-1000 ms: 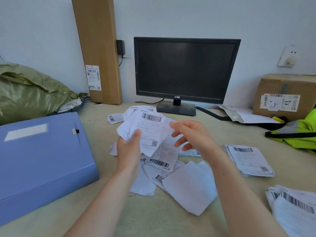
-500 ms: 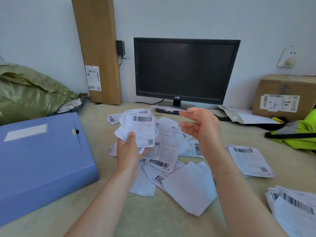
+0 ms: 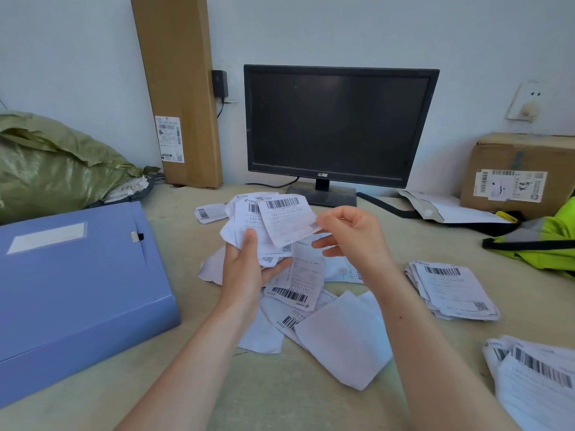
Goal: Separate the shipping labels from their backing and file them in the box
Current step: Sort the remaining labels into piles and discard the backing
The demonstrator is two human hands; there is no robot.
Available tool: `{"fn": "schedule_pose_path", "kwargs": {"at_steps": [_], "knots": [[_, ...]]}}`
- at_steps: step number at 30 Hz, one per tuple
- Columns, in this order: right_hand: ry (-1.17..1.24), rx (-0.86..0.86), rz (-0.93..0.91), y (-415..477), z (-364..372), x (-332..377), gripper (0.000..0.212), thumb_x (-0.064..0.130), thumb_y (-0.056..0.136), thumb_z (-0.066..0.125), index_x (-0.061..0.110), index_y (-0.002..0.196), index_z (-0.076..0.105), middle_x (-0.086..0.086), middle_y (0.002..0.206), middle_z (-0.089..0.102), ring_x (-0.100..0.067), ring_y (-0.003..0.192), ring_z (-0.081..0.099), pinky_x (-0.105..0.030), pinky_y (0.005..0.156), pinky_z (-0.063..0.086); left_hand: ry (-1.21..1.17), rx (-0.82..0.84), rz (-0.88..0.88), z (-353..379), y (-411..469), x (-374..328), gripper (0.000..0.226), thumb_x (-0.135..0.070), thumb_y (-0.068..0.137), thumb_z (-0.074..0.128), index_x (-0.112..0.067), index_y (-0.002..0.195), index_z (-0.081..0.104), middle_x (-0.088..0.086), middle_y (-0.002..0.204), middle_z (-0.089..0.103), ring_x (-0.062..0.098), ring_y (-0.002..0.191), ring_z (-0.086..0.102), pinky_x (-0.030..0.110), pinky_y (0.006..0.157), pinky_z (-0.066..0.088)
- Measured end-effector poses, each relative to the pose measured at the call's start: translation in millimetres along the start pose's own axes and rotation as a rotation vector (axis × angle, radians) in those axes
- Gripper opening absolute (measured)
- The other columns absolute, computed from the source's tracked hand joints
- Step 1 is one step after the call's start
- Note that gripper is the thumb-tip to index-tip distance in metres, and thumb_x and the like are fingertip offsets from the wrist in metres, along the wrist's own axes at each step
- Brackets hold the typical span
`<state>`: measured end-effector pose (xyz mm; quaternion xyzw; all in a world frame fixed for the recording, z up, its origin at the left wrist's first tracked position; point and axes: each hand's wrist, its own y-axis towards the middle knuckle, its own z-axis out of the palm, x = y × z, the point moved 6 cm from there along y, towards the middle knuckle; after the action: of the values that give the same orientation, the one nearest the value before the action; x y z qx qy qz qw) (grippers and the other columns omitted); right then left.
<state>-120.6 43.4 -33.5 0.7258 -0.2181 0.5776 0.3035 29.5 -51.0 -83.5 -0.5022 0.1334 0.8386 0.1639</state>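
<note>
From the head view, your left hand grips a bundle of labels in front of the monitor, fingers curled round its lower edge. Your right hand pinches the right edge of the top label between thumb and forefinger, with the other fingers loosely spread below. That label stands tilted, its barcode uppermost.

The blue box lies shut, well to the left of the monitor and nearer to you, with its clasp on the side facing your hands. Under your hands, in front of the monitor, a loose pile of labels and blank sheets covers the counter. One large blank sheet lies at its near edge.

To the right of the monitor and nearer to you there is a squared stack of labels. A second stack sits at the frame's lower right corner. A tall carton leans against the wall just left of the monitor, with a green sack farther left. Right of the monitor stand a brown cardboard box, a torn white envelope and a yellow vest.

The counter is pale and matt. The wall behind the monitor is light blue-white, with a black adapter plugged in to the left of the monitor and a socket to its right.
</note>
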Motion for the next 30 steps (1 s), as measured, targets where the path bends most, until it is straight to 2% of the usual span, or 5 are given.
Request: {"fn": "schedule_pose_path", "kwargs": {"at_steps": [11,16,21,25,30], "knots": [[-0.244,0.212,0.090,0,14,-21,0.016,0.020,0.089,0.060,0.010,0.098,0.070,-0.003,0.077,0.075,-0.014,0.054,0.060,-0.022,0.045,0.044,0.050,-0.082,0.010,-11,3,3,0.039,0.004,0.097,0.042,-0.021,0.123,0.057,0.000,0.110,0.070,0.019,0.094,0.070,0.029,0.061,0.060],[-0.875,0.187,0.205,5,5,-56,0.045,0.058,0.076,0.064,0.031,0.111,0.057,0.012,0.089,0.065,-0.010,0.080,0.064,-0.033,0.083,0.051,-0.017,-0.182,0.013,-21,7,3,0.042,0.003,0.097,0.042,-0.019,0.130,0.053,0.001,0.118,0.067,0.020,0.103,0.066,0.027,0.058,0.059],[-0.783,0.262,0.214,3,19,-65,0.085,0.047,0.065,0.080,0.030,0.140,0.043,0.007,0.128,0.056,-0.015,0.114,0.057,-0.033,0.093,0.048,-0.020,-0.201,0.030,-21,5,0,0.044,0.003,0.098,0.041,-0.021,0.134,0.051,0.001,0.122,0.065,0.016,0.103,0.065,0.026,0.057,0.058],[-0.577,0.191,0.212,10,13,-68,0.076,0.015,0.070,0.078,0.025,0.139,0.047,-0.001,0.105,0.067,-0.017,0.095,0.064,-0.030,0.081,0.052,-0.019,-0.210,0.033,-22,4,-2,0.046,0.004,0.097,0.040,-0.022,0.134,0.052,0.000,0.121,0.066,0.015,0.103,0.065,0.025,0.057,0.058],[-0.517,0.053,0.187,17,-4,-64,0.055,0.018,0.077,0.066,0.024,0.130,0.054,0.000,0.093,0.068,-0.019,0.090,0.067,-0.035,0.086,0.054,0.023,-0.217,-0.011,-23,7,5,0.042,0.003,0.098,0.039,-0.017,0.133,0.050,0.002,0.120,0.064,0.011,0.097,0.064,0.023,0.056,0.059]]}}
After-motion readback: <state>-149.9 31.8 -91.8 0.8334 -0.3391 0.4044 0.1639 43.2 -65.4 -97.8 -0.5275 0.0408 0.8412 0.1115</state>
